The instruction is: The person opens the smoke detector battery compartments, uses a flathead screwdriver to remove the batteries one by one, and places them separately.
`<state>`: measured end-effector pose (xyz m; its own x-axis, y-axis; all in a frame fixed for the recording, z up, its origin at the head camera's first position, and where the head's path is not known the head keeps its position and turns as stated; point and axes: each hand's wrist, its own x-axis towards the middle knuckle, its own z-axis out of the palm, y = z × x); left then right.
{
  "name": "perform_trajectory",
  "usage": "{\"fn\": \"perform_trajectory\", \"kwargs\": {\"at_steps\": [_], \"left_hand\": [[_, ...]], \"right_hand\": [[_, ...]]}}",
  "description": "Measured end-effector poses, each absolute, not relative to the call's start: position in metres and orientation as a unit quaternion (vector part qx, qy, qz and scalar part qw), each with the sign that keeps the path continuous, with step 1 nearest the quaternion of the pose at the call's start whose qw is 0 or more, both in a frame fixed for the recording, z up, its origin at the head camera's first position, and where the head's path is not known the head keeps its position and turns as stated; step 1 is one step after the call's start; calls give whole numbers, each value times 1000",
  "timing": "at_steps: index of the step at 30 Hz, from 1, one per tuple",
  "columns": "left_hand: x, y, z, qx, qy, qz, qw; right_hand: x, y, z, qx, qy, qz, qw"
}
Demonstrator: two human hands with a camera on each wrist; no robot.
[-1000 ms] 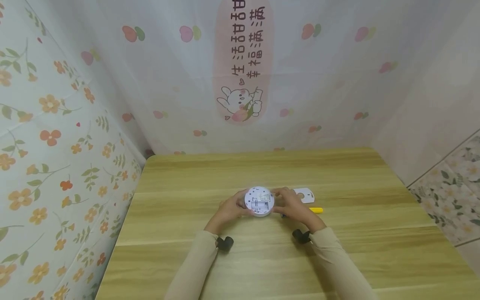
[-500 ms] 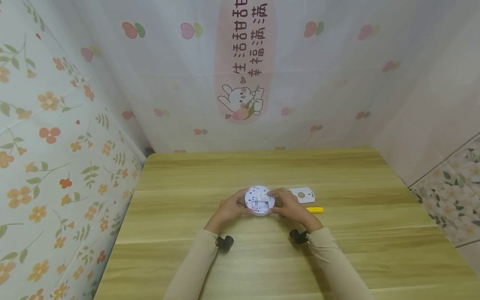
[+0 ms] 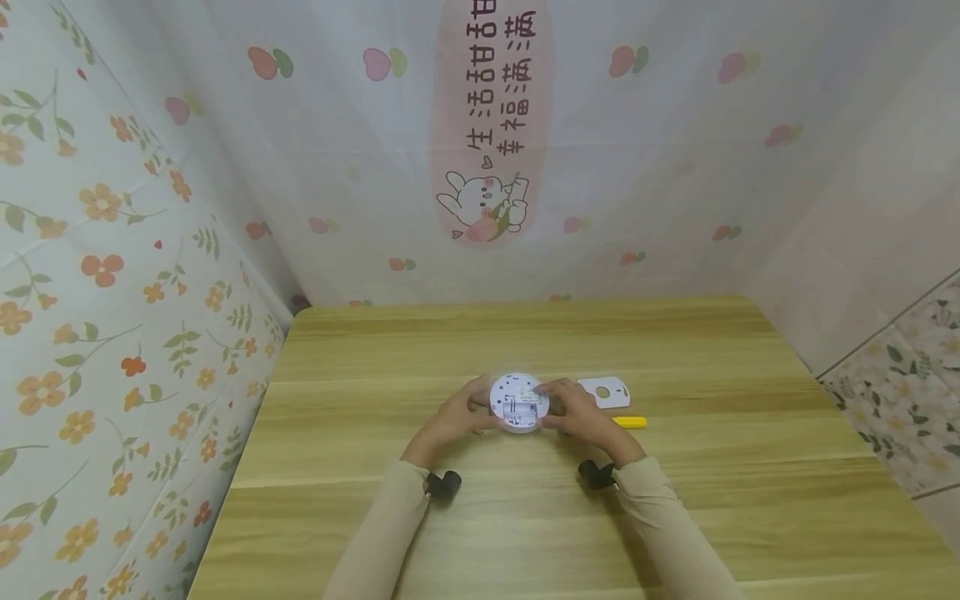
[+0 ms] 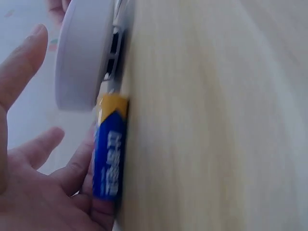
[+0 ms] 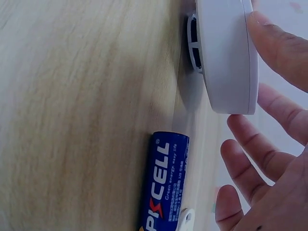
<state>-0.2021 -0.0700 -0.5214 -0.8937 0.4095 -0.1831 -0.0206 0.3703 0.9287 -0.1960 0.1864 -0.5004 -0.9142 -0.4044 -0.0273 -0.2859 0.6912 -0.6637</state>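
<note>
A white round smoke alarm (image 3: 517,400) sits low over the table, its back with the battery compartment facing up. My right hand (image 3: 583,412) pinches its right side, index finger on the back face and thumb at the near edge. In the right wrist view the other right fingers hang loosely bent. At the alarm's left side my left hand (image 3: 459,412) is spread, with its thumb (image 4: 26,62) apart from the casing in the left wrist view. A blue battery with an orange end (image 4: 110,147) lies beside the left fingers. Another blue battery (image 5: 166,180) lies near the right hand.
A white mounting plate (image 3: 613,392) with a round hole lies right of the right hand. Next to it is a yellow rod-shaped item (image 3: 632,422), partly hidden by that hand. The wooden table (image 3: 720,492) ends at a printed curtain behind.
My right hand has shifted slightly left and its index finger has come onto the alarm's back face. My left hand has moved a little left. The alarm has stayed nearly in place.
</note>
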Motion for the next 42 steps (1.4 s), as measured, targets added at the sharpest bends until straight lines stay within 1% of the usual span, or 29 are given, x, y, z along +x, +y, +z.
{"fn": "perform_trajectory", "kwargs": {"at_steps": [3, 6, 11, 17, 26, 33, 42], "left_hand": [[-200, -80, -522, 108, 797, 556, 207], [-198, -91, -524, 100, 812, 537, 204], [-195, -106, -524, 101, 825, 520, 197], [-193, -116, -525, 106, 820, 526, 199], [-194, -115, -526, 127, 850, 478, 181], [-193, -112, -522, 148, 874, 436, 152], [-189, -109, -521, 151, 876, 432, 150]], "right_hand": [[-194, 186, -501, -186, 912, -353, 91], [-193, 186, -502, -182, 910, -360, 98], [-191, 186, -502, -186, 909, -361, 95], [-191, 186, -500, -192, 908, -361, 94], [-195, 187, -498, -201, 907, -359, 91], [-196, 189, -498, -199, 908, -358, 90], [-196, 189, -500, -194, 909, -355, 98]]}}
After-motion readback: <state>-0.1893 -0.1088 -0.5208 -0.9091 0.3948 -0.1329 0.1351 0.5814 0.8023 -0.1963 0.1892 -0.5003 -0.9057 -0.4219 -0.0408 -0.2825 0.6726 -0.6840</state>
